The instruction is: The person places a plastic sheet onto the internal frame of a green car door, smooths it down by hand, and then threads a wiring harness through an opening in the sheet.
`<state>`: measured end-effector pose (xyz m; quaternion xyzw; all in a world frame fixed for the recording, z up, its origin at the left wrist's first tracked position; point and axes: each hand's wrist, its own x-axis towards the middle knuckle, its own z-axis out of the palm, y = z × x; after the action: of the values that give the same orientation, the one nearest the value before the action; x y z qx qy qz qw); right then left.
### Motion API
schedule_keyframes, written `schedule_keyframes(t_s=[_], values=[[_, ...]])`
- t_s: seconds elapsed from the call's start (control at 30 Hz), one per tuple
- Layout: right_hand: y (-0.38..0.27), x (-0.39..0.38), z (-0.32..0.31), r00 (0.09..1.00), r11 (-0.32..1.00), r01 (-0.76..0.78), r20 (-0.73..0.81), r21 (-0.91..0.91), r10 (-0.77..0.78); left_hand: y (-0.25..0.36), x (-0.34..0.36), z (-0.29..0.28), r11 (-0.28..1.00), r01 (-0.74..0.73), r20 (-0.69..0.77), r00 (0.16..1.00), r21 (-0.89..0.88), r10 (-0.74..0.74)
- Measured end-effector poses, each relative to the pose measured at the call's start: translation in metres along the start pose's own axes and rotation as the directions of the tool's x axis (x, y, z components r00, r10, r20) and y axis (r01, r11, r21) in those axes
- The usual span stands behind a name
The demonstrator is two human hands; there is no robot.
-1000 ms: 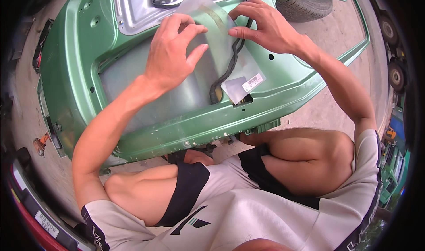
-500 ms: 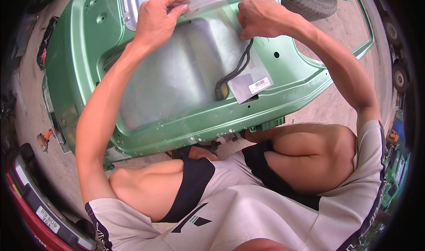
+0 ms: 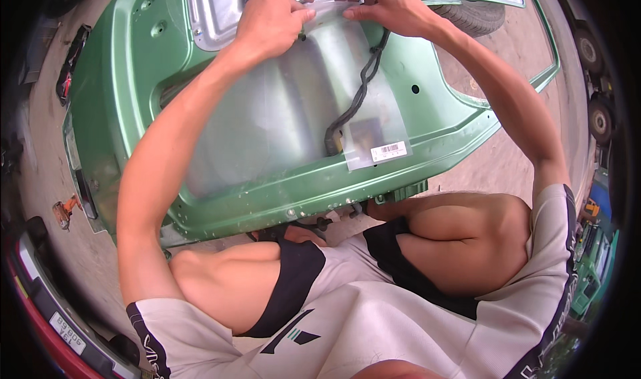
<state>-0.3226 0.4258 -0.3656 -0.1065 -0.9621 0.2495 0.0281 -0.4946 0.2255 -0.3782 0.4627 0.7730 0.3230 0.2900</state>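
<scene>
A clear plastic sheet [image 3: 260, 118] covers the large opening of a green car door [image 3: 120, 78]. At its upper edge my left hand [image 3: 270, 22] is curled, thumb and forefinger closing on the film. My right hand [image 3: 387, 6] faces it a short way to the right and pinches the same edge; its fingertips partly hide the grip. A black wiring harness [image 3: 360, 95] runs down from below my right hand into the door, partly beneath the film. A white barcode label [image 3: 389, 152] sits at the sheet's lower right corner.
A silver metal panel [image 3: 214, 18] lies at the door's far side. Beyond its right part is a tyre [image 3: 473, 17]. An orange power tool [image 3: 65, 213] rests on the ground at left, near a red car's bumper [image 3: 40, 312]. My bent legs flank the door's near edge.
My right hand has moved up and left from the harness to the sheet's edge. My left hand has shifted right and slightly up. The labelled corner has dropped lower, and the harness hangs straighter.
</scene>
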Motion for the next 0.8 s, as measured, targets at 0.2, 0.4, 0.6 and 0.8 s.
schedule_keyframes(t_s=[0.2, 0.4, 0.6, 0.8], values=[[-0.009, 0.012, 0.002, 0.967, 0.974, -0.155, 0.228, 0.165, 0.115, -0.009, -0.031, 0.030, 0.936, 0.095, -0.091, 0.987, -0.338, -0.133], [-0.020, 0.008, 0.009, 0.942, 0.913, -0.322, 0.184, 0.251, 0.282, -0.013, -0.032, 0.041, 0.812, 0.158, -0.127, 0.953, -0.562, -0.273], [-0.017, 0.021, 0.014, 0.912, 0.936, -0.352, 0.228, 0.010, 0.341, -0.011, -0.033, 0.049, 0.842, 0.160, -0.215, 0.927, -0.515, -0.307], [0.006, 0.030, 0.021, 0.910, 0.931, 0.029, 0.396, -0.363, 0.126, 0.004, -0.028, 0.041, 0.899, 0.209, -0.169, 0.942, -0.384, -0.291]])
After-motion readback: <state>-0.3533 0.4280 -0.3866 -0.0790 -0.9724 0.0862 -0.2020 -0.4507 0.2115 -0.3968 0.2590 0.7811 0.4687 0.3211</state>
